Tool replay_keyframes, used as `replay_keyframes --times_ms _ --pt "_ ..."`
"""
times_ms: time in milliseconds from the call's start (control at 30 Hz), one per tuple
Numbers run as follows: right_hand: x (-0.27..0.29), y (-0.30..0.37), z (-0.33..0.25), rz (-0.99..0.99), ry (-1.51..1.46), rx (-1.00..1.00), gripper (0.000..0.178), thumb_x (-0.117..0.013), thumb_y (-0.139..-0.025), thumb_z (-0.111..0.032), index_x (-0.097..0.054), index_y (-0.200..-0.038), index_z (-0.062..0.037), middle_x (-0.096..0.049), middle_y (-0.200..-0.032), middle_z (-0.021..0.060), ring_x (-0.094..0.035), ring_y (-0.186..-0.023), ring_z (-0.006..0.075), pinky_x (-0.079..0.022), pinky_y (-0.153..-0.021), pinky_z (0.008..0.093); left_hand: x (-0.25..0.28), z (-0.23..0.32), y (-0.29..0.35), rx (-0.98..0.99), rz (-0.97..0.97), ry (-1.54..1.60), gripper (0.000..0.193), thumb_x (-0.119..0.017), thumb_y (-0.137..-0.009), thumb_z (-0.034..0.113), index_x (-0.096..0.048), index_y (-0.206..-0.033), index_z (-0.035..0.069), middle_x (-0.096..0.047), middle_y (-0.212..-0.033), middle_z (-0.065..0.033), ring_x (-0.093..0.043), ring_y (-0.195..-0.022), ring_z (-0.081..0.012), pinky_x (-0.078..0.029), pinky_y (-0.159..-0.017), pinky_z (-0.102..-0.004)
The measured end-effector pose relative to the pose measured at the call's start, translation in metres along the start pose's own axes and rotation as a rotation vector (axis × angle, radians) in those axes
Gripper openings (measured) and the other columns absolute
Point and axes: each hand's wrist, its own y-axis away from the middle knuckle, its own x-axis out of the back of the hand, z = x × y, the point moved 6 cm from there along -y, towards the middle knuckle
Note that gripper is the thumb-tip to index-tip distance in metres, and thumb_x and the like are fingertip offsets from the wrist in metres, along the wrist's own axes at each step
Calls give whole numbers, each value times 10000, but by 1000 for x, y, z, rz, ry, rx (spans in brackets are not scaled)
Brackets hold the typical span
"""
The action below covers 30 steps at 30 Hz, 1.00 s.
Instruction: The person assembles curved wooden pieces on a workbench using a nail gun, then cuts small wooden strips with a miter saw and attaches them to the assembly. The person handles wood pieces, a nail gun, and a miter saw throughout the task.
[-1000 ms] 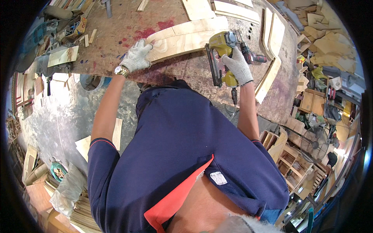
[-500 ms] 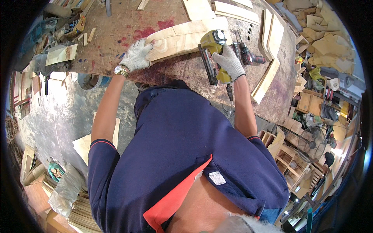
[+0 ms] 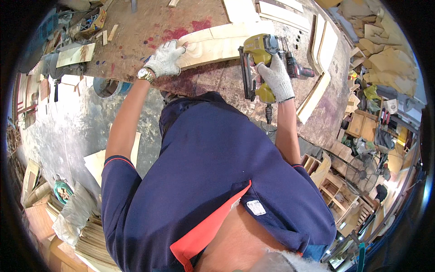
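Observation:
A curved, pale wooden board [image 3: 210,43] lies across the workbench in front of me, with a joint line across it. My left hand [image 3: 164,59], in a white knit glove, grips the board's left end, thumb on the near side. In my gloved right hand [image 3: 277,80] is a yellow-green and black nail gun [image 3: 259,49], held by its handle over the board's right part. An air hose fitting [image 3: 268,113] hangs from the handle's lower end. The gun's nose is hidden, so I cannot tell whether it touches the board.
Right of the gun lies a cordless drill [image 3: 299,70]. Angled wooden strips [image 3: 322,50] rest on the right of the stained workbench [image 3: 213,79], with more boards [image 3: 283,17] at the back. A bucket [image 3: 106,87] stands below the left edge. Wood offcuts [image 3: 385,59] are heaped at far right.
The nail gun has turned slightly, its top swinging to the right, and looks a little larger. The whole view has shifted a little. My left hand stays on the board's end.

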Motion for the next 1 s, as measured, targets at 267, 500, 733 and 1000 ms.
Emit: replay_keyframes --times_ms 267,500,733,1000 --pt "-27 0 9 -31 -4 -72 370 -645 -906 -74 -531 -1247 13 -685 -850 92 -632 -565 137 -533 -538 315 -5 -1 -3 -17 -40 -103 906 -811 -645 322 -511 -1471 98 -546 -1344 -247 -522 -1291 -410 -373 -1144 -568" --pt "-42 0 4 -59 77 -125 414 -670 -884 -114 -538 -1257 8 -675 -818 103 -661 -601 160 -541 -581 337 -10 -4 2 -66 121 -168 847 -800 -695 372 -530 -1465 146 -551 -1363 -224 -536 -1286 -369 -396 -1086 -567" --pt "-41 0 2 -45 101 -134 428 -661 -876 -126 -540 -1265 5 -690 -803 103 -678 -622 163 -550 -599 340 -14 -7 11 -19 128 1 608 -807 -719 302 -585 -1247 97 -572 -1228 -202 -550 -1222 -400 -380 -1123 -589" --pt "-44 -10 15 -75 183 -168 471 -669 -861 -172 -535 -1284 -12 -723 -857 139 -713 -659 188 -573 -652 368 -19 -11 8 -45 113 18 538 -781 -732 287 -592 -1197 91 -573 -1167 -168 -558 -1209 -373 -390 -1111 -571"
